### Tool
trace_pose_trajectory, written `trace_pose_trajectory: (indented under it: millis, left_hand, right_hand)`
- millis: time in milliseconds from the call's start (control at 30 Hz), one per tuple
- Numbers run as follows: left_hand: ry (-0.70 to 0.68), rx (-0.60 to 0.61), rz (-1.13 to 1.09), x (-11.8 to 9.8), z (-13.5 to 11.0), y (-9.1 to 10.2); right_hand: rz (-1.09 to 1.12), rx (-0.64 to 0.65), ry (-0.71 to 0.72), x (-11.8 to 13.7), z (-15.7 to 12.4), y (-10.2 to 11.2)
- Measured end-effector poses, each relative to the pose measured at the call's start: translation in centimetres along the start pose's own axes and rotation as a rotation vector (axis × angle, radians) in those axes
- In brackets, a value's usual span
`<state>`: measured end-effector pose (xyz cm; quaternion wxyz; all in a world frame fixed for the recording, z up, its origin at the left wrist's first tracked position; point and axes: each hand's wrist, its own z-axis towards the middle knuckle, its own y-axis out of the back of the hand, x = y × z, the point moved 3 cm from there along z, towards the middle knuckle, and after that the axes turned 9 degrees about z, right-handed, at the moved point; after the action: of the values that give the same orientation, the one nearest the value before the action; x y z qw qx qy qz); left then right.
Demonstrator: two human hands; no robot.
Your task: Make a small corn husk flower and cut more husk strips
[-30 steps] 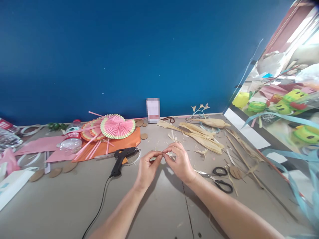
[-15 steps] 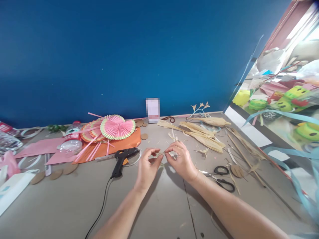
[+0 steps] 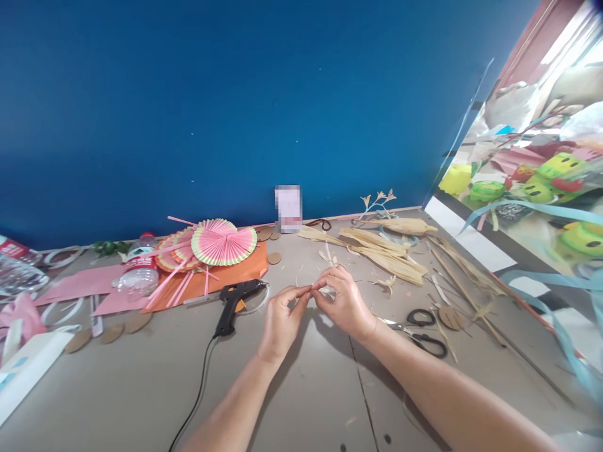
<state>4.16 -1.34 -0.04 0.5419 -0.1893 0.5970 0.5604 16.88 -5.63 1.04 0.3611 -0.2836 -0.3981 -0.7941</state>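
Observation:
In the head view my left hand point(image 3: 284, 317) and my right hand point(image 3: 343, 304) meet above the middle of the table. Thumb and forefinger are pinched on each, with the tips touching or almost touching. Whatever lies between them is too small and too covered to make out. Dried corn husks point(image 3: 389, 254) are spread beyond my right hand, among small scraps. Black-handled scissors point(image 3: 421, 333) lie to the right, their blades partly behind my right wrist. On the left a black glue gun point(image 3: 232, 304) rests on its side, close to my left hand.
Pink folded paper fans point(image 3: 223, 242) lie on orange paper point(image 3: 254, 267) at the back left, beside a plastic bottle point(image 3: 141, 270). A small twig with husk flowers point(image 3: 377, 204) stands near the blue wall point(image 3: 282, 100). Dry stalks point(image 3: 471, 301) and a cardboard disc point(image 3: 451, 317) are at right.
The fingers of my left hand have closed from a looser curl into a pinch against the right fingertips. A thin pale strip seen by the left fingers before is now hidden.

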Motion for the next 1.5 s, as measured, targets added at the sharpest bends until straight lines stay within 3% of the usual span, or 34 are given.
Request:
trace_pose_trajectory:
  millis: [300,533,733,900,1133,1367,1500]
  left_hand:
    - [-0.002,-0.029,-0.001,0.4,0.0,-0.1]
    - [0.104,0.168,-0.144,0.7,0.1,-0.7]
    - [0.139,0.156,-0.126,0.6,0.2,-0.6]
    - [0.132,0.151,-0.075,0.5,0.1,-0.5]
    - [0.421,0.154,-0.513,2.3,0.2,-1.3]
    - [0.327,0.172,-0.38,1.0,0.1,-1.1]
    - [0.274,0.182,-0.281,0.9,-0.1,-1.1]
  right_hand:
    - [-0.054,0.041,0.004,0.1,-0.1,-0.1]
    - [-0.036,0.068,-0.01,0.1,0.2,0.4]
    - [0.039,0.072,-0.034,0.1,0.2,0.6]
    - [0.201,0.029,-0.229,-0.9,0.3,0.2]
    - [0.427,0.07,-0.476,-0.8,0.5,0.2]
    - [0.485,0.148,-0.495,-0.5,0.1,-0.4]
    - [0.415,0.11,-0.459,-1.0,0.0,-0.4]
